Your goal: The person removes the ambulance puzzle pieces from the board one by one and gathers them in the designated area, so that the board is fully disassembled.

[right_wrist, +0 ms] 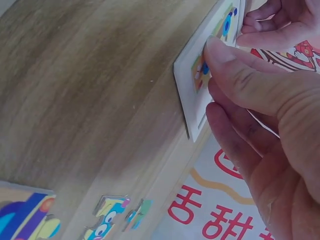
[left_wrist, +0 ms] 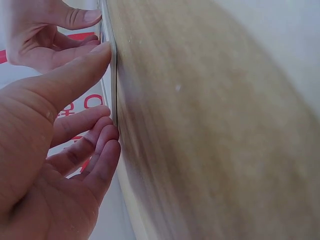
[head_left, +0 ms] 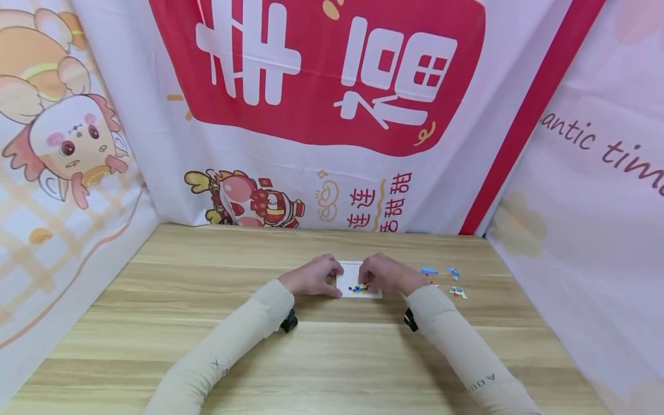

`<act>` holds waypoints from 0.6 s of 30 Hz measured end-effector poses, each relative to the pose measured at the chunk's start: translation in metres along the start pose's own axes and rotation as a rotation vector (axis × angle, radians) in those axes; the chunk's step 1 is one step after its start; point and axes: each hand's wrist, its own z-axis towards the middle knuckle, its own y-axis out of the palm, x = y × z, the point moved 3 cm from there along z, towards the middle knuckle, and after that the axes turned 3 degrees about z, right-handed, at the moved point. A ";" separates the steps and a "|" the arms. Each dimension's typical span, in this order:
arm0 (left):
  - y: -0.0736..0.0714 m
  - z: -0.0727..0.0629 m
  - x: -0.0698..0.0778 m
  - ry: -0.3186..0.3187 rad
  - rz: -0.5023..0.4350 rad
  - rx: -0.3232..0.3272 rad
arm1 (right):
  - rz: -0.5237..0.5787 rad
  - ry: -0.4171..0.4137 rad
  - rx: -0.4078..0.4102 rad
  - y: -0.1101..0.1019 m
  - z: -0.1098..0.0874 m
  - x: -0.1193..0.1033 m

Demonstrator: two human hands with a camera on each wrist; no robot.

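Observation:
A white rectangular puzzle board (head_left: pixel 349 268) with a raised rim lies flat on the table between both hands. Colourful jigsaw pieces (head_left: pixel 357 288) sit along its near side. At the board's left edge is my left hand (head_left: pixel 313 275); its thumb touches near the lower corner, while the loosely bent fingers (left_wrist: pixel 102 135) rest by the rim farther up. Over the right part of the board, my right hand (head_left: pixel 383 274) pinches an orange-and-blue puzzle piece (right_wrist: pixel 199 75) with thumb and fingers, low against the board. The thumb and fingertips cover part of that piece.
Several loose puzzle pieces (head_left: pixel 457 291) lie right of the board, one partly behind the right wrist. A larger purple-and-yellow piece (right_wrist: pixel 25 215) shows in the right wrist view. Printed cloth (head_left: pixel 332 173) hangs at the back edge of the wooden table (head_left: pixel 342 357) and along both sides.

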 end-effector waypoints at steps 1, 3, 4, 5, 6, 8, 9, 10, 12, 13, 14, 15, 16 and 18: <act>0.000 0.000 0.000 -0.002 -0.001 0.000 | 0.007 0.008 0.001 0.000 0.000 0.000; 0.000 0.000 0.001 -0.009 -0.003 -0.002 | 0.013 0.017 0.007 0.001 0.000 0.001; -0.001 -0.001 0.001 -0.011 -0.003 -0.001 | 0.015 0.020 0.012 0.001 0.000 0.001; -0.001 -0.001 0.001 -0.013 -0.002 0.000 | 0.014 0.020 0.016 0.001 0.000 0.001; -0.001 -0.001 0.001 -0.014 -0.002 0.001 | 0.011 0.019 0.021 0.002 0.000 0.001; -0.001 -0.001 0.002 -0.013 0.000 0.002 | 0.004 0.015 0.032 0.002 0.000 0.002; -0.001 -0.001 0.002 -0.011 0.000 0.002 | -0.002 0.010 0.036 0.003 0.000 0.003; -0.001 -0.001 0.002 -0.009 -0.002 0.003 | -0.005 0.003 0.041 0.004 0.000 0.003; -0.001 -0.002 0.002 -0.005 -0.006 0.006 | -0.002 -0.005 0.048 0.004 -0.001 0.005; -0.001 -0.002 0.002 -0.003 -0.006 0.006 | 0.004 -0.009 0.050 0.004 -0.001 0.005; -0.001 -0.002 0.002 -0.001 -0.006 0.009 | 0.011 -0.011 0.053 0.005 -0.002 0.005; 0.000 -0.002 0.002 0.001 -0.007 0.009 | 0.019 -0.014 0.055 0.005 -0.003 0.005; 0.000 -0.002 0.002 0.002 -0.007 0.009 | 0.029 -0.015 0.057 0.005 -0.004 0.006; 0.000 -0.003 0.001 0.004 -0.003 0.011 | 0.037 -0.018 0.065 0.005 -0.006 0.005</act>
